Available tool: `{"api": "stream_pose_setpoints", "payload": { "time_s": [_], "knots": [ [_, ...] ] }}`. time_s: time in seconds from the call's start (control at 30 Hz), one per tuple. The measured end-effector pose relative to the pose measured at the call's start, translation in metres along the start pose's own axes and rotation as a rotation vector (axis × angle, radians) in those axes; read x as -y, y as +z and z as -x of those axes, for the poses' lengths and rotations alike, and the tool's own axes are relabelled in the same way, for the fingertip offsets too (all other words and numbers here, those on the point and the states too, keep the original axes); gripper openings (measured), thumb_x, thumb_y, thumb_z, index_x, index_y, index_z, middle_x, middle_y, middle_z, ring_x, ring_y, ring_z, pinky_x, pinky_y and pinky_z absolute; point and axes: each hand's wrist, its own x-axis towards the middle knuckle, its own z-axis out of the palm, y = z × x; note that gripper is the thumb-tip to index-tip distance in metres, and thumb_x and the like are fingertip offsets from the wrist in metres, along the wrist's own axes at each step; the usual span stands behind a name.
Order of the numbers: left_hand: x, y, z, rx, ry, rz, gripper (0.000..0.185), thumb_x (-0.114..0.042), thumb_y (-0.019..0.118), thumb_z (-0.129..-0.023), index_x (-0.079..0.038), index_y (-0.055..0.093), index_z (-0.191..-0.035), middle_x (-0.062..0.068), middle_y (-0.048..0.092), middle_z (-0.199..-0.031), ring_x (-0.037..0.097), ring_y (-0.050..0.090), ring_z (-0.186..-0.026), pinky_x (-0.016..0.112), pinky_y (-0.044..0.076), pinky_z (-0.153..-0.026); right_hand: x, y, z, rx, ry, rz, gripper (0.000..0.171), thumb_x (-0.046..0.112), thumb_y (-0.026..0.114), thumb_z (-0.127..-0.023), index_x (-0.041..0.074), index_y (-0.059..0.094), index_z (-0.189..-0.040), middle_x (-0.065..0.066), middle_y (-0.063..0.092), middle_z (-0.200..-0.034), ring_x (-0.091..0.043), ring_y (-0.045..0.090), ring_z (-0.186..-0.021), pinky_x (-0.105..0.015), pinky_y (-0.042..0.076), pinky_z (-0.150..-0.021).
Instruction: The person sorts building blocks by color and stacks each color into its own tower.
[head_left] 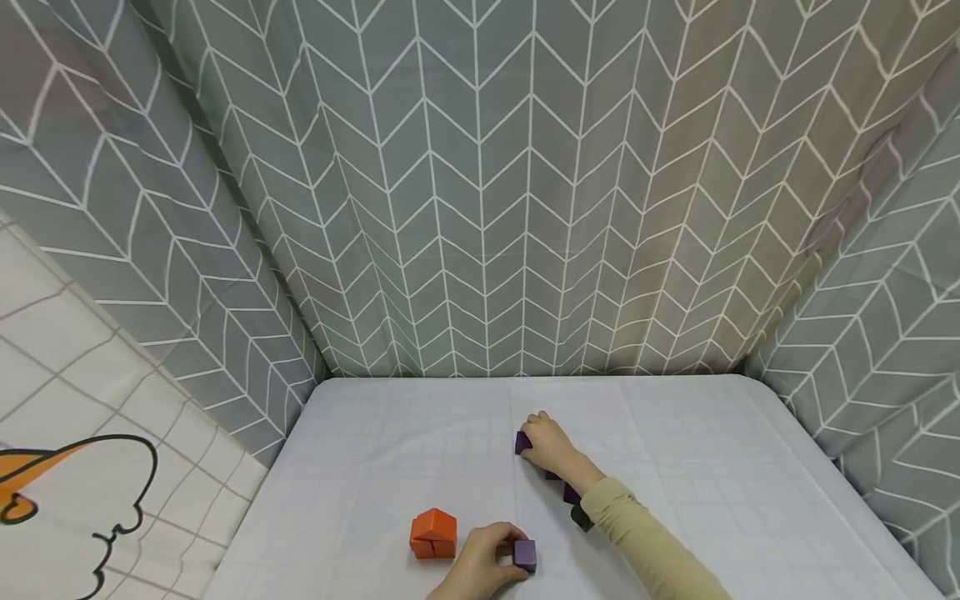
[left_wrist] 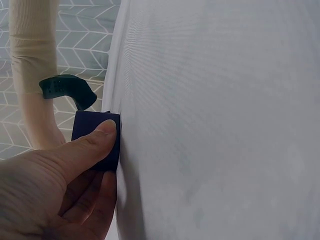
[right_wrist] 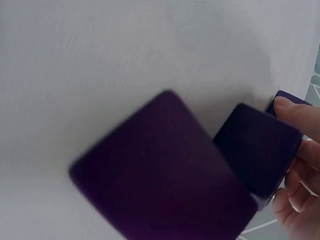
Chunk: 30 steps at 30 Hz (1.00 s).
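purple cube (head_left: pixel 525 553) pinched in left hand (head_left: pixel 480 567).

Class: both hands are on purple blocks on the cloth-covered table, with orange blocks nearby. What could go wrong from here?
1. The right hand reaches over a row of purple blocks; its sleeve might nudge those beneath it.
2. The left hand holds a purple cube close to the orange blocks; a careless move could knock them apart.

Purple blocks (head_left: pixel 551 473) mostly hidden under right hand (head_left: pixel 551 448).
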Motion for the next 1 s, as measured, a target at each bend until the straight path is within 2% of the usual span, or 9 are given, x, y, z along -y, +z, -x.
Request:
{"api": "stream_pose_setpoints", "payload": {
  "time_s": [0.1,0.33,1.0],
  "knots": [
    [-0.0004,0.0001,0.0000,0.000,-0.008,-0.008,0.031,-0.013,0.076,-0.067,-0.017,0.061,-0.094,-0.015,0.059,-0.088,-0.002,0.054,-0.079,0.017,0.048,-0.070,-0.0009,0.0036,0.0003,-0.001,0.007,0.017,0.033,0.020,0.077,-0.066,0.000,0.065,-0.089,-0.008,0.058,-0.084,-0.022,0.050,-0.078,-0.034,0.047,-0.068],
    [-0.0013,-0.0009,-0.0019,0.002,-0.035,-0.026,0.030,-0.013,0.076,-0.068,-0.017,0.061,-0.095,-0.015,0.058,-0.089,-0.003,0.053,-0.078,0.016,0.047,-0.070,-0.0020,0.0033,-0.0002,-0.024,0.010,-0.022,0.032,0.020,0.077,-0.065,0.000,0.066,-0.087,-0.009,0.059,-0.081,-0.023,0.050,-0.076,-0.036,0.046,-0.067],
    [-0.0003,-0.0019,-0.0013,-0.008,0.001,-0.031,0.031,-0.012,0.076,-0.067,-0.017,0.061,-0.094,-0.013,0.059,-0.091,-0.002,0.054,-0.080,0.018,0.048,-0.071,-0.0045,0.0052,-0.0045,0.038,0.016,-0.006,0.030,0.021,0.075,-0.067,0.000,0.064,-0.086,-0.009,0.058,-0.081,-0.024,0.048,-0.076,-0.037,0.045,-0.065]
  ]
}}
